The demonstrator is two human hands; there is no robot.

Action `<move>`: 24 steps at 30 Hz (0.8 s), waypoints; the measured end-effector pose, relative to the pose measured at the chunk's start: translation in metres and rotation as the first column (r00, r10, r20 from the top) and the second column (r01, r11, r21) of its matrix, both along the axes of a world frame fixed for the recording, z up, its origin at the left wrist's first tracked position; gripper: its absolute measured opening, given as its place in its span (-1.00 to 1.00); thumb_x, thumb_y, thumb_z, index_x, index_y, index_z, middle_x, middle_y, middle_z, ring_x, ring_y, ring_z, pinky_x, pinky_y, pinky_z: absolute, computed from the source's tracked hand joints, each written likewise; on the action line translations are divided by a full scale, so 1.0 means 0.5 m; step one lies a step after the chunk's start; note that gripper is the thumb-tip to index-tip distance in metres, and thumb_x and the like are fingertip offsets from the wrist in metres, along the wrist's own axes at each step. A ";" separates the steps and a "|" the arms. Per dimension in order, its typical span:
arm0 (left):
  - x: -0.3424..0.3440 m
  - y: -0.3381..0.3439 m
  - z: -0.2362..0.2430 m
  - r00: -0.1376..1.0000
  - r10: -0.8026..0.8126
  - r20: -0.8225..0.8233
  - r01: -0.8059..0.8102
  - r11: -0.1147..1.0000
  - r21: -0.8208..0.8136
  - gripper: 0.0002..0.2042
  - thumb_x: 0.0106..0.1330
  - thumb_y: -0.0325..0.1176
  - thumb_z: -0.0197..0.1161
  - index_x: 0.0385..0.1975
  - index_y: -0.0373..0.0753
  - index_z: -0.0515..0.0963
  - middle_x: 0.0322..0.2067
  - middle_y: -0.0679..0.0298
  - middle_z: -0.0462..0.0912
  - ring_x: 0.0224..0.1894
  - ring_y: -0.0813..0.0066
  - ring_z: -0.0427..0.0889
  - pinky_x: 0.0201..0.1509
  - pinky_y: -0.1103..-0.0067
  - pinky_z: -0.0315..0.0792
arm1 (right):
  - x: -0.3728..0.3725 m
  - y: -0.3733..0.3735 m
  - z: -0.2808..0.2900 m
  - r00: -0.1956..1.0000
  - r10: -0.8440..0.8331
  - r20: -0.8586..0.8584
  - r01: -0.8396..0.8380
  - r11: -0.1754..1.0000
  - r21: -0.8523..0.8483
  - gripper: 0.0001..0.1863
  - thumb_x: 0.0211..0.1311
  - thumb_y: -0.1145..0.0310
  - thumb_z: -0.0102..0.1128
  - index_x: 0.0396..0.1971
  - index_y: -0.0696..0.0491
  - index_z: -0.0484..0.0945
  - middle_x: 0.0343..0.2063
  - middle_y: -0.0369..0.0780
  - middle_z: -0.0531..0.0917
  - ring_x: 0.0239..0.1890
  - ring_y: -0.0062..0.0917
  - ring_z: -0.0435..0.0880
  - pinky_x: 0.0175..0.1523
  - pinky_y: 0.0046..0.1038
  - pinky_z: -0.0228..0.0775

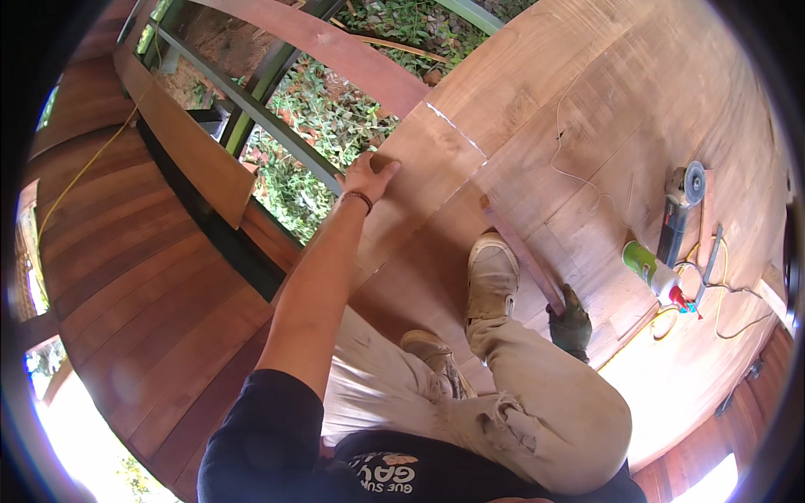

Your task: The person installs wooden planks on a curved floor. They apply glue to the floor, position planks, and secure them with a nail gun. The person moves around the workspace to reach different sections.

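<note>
My left hand point(366, 178), bare with a dark bracelet, is curled over the edge of the pale wooden planking point(436, 168), its thumb on top beside the gap. My right hand point(570, 327), in a dark glove beside my bent right leg, grips the lower end of a narrow reddish-brown wooden strip point(524, 251). The strip lies diagonally on the planks past my shoe point(492, 277). A pale seam runs across the planks near its far end.
An angle grinder point(675, 214) and a green-and-white container point(641, 261) with red nozzle lie at right among cords point(725, 287). Beyond the planking edge are green metal beams point(277, 126) over plants, a loose board point(193, 142) and a curved reddish plank point(352, 59). Darker slatted planking point(142, 293) fills the left.
</note>
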State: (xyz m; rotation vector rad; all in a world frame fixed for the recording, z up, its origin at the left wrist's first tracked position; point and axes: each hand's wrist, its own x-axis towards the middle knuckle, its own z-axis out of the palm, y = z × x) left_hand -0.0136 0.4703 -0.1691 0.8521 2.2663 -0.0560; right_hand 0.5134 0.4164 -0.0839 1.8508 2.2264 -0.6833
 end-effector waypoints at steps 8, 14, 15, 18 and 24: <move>0.011 0.005 -0.016 0.999 0.032 -0.009 -0.032 0.999 -0.040 0.05 0.09 0.48 0.30 0.43 -0.23 0.28 0.46 0.16 0.28 0.53 0.12 0.13 0.59 0.01 -0.13 | -0.083 0.100 0.040 0.940 0.254 -0.227 -0.222 0.963 0.155 -0.58 0.44 0.27 0.16 0.20 0.13 0.50 -0.32 -0.25 0.77 -0.42 -0.27 0.76 -0.30 -0.22 0.60; 0.012 0.007 -0.016 0.999 0.043 -0.022 -0.044 0.999 -0.023 -0.02 0.08 0.44 0.35 0.35 -0.21 0.36 0.44 0.18 0.30 0.51 0.11 0.16 0.56 -0.02 -0.10 | -0.183 0.182 0.037 0.939 0.314 -0.142 -0.304 0.948 0.091 -0.64 0.42 0.25 0.13 0.08 0.14 0.57 -0.36 -0.21 0.76 -0.43 -0.28 0.75 -0.30 -0.26 0.59; 0.013 0.007 -0.016 0.999 0.044 -0.029 -0.044 0.999 -0.015 -0.03 0.08 0.43 0.36 0.35 -0.20 0.36 0.44 0.18 0.30 0.52 0.11 0.15 0.56 -0.02 -0.10 | -0.190 0.187 0.036 0.928 0.347 -0.139 -0.328 0.934 0.143 -0.65 0.43 0.24 0.13 0.05 0.14 0.58 -0.36 -0.19 0.76 -0.43 -0.28 0.75 -0.30 -0.26 0.59; 0.015 0.007 -0.015 0.998 0.053 -0.038 -0.053 0.999 -0.006 -0.04 0.08 0.42 0.36 0.35 -0.20 0.37 0.43 0.19 0.31 0.52 0.12 0.14 0.57 -0.03 -0.11 | -0.207 0.198 0.034 0.935 0.330 -0.134 -0.326 0.944 0.051 -0.70 0.41 0.24 0.14 -0.04 0.12 0.61 -0.36 -0.16 0.76 -0.42 -0.27 0.76 -0.28 -0.26 0.60; 0.010 0.008 -0.013 0.999 0.043 -0.025 -0.043 0.999 -0.023 -0.04 0.07 0.44 0.35 0.34 -0.19 0.38 0.43 0.19 0.31 0.52 0.13 0.14 0.56 -0.05 -0.07 | -0.193 0.185 0.056 0.912 0.375 -0.165 -0.358 0.925 0.128 -0.76 0.38 0.28 0.17 -0.07 0.07 0.62 -0.32 -0.14 0.75 -0.33 -0.25 0.76 -0.26 -0.22 0.58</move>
